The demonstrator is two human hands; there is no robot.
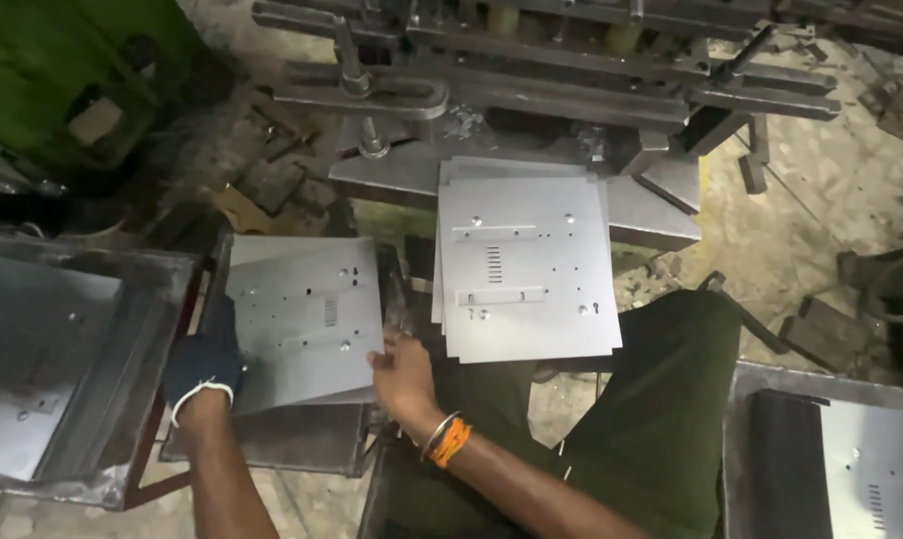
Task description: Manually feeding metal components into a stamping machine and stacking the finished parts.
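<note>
Hands both on one punched metal sheet [302,314], lying tilted over a dark tray [272,449] just left of the person's lap. Left hand [204,364], in a dark glove, closed on the sheet's left edge, fingers curled under, thumb side on top. Right hand [400,371], bare, with an orange wristband and bangle, pinches the lower right corner, fingers partly bent, not a full fist. Sheet sits between the two hands, long axis running roughly away from the body, far edge higher. Right hand nearer to the stack of similar sheets [526,265], which lies just right of the held sheet on the press bed [661,215]. Farther left, a metal bin [122,399] holds more sheets. Another bin of sheets [871,459] at lower right, well apart.
</note>
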